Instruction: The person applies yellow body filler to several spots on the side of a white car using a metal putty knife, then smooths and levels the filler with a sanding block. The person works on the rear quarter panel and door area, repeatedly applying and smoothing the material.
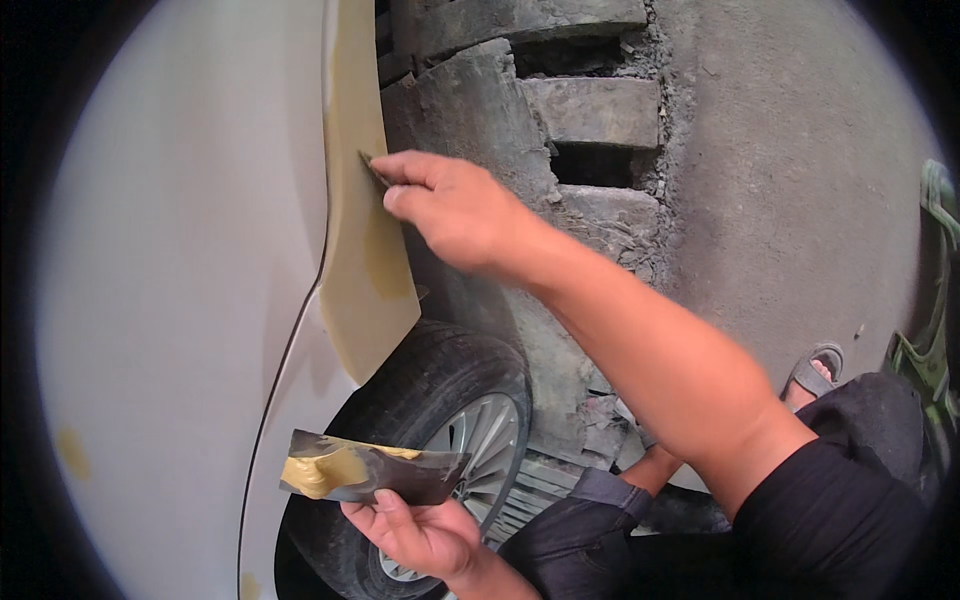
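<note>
My right hand (455, 205) pinches a thin dark putty spreader (373, 168) between thumb and fingers. The spreader's edge meets the yellowish filler-coated strip (362, 235) along the lower side of a pale car body (190, 230). Nearer to me, my left hand (415, 535) grips a dark flat mixing plate (425, 478) by its near edge, thumb on top. A thick mound of yellow body filler (325, 470) lies at the plate's left end, with a smear along its far edge. The plate is held in front of the car's wheel (480, 440).
A concrete drain with broken slabs and dark gaps (590, 110) runs beside the car. Beyond it lies rough grey pavement (790, 180). My sandalled foot (818, 370) rests there. A greenish car part (940, 340) stands at the far right. Yellow filler patches (73, 452) mark the body panel.
</note>
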Motion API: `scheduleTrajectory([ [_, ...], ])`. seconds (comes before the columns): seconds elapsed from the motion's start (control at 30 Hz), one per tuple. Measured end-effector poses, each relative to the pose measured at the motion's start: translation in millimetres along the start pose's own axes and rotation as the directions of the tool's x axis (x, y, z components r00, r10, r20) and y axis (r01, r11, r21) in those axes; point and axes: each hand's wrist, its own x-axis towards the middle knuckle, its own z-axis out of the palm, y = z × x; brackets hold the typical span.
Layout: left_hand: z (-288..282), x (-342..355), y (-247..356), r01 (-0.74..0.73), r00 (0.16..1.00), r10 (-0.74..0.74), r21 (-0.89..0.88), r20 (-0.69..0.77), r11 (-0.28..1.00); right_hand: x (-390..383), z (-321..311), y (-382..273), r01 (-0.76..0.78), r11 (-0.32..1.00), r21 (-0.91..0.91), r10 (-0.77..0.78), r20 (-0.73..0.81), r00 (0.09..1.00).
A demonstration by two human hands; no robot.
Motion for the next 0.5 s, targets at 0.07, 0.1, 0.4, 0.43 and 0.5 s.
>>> scheduleTrajectory([
  [0.07,-1,0,0,0.002,1.0,-0.002,0.0,-0.003,1.0,-12,5,7,0.013,1.0,-0.025,-0.012,0.027,1.0],
  [0.1,-1,1,0,-0.002,1.0,0.002,0.003,-0.005,1.0,-19,9,10,0.014,0.999,-0.042,-0.012,0.039,0.999],
  [0.4,0,4,5,-0.027,1.0,0.027,-0.005,-0.012,1.0,-74,41,29,0.052,0.992,-0.115,-0.053,-0.001,0.999],
  [0.43,0,4,5,-0.031,0.999,0.031,-0.003,-0.027,1.0,-78,43,32,0.062,0.989,-0.133,-0.062,0.006,0.998],
  [0.5,0,5,6,-0.03,1.0,0.03,-0.014,0.003,0.999,-87,47,34,0.074,0.984,-0.164,-0.071,0.024,0.997],
])
